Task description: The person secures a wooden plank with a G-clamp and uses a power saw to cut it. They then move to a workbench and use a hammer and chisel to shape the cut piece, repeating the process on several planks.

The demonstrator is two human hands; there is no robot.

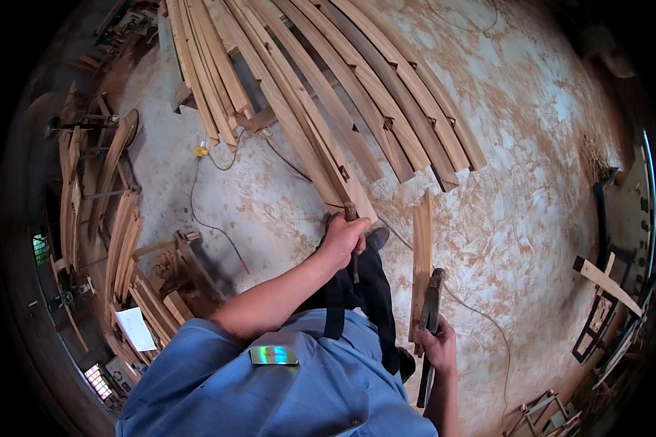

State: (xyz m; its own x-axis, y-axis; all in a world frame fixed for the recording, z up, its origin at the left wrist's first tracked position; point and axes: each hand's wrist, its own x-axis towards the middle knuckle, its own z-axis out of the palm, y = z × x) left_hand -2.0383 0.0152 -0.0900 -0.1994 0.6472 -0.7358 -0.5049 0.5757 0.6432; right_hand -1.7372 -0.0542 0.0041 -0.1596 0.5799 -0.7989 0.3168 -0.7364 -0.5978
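Note:
My left hand (346,237) is closed around a narrow chisel-like tool (350,213), held upright at the near end of a long wooden piece (321,160) with a notch cut near that end. My right hand (437,346) grips a dark hammer (431,298) low at my right side. Behind the hammer a separate pale wooden board (423,226) runs away from me. Whether the chisel's tip touches wood is hidden by my hand and body.
Curved notched strips (379,87) lie in a row ahead. Wood stacks (120,240) and a white sheet (134,328) are on the left. Cables (488,320) and a yellow connector (200,151) lie on the floor (525,218); dark frames (594,335) stand at right.

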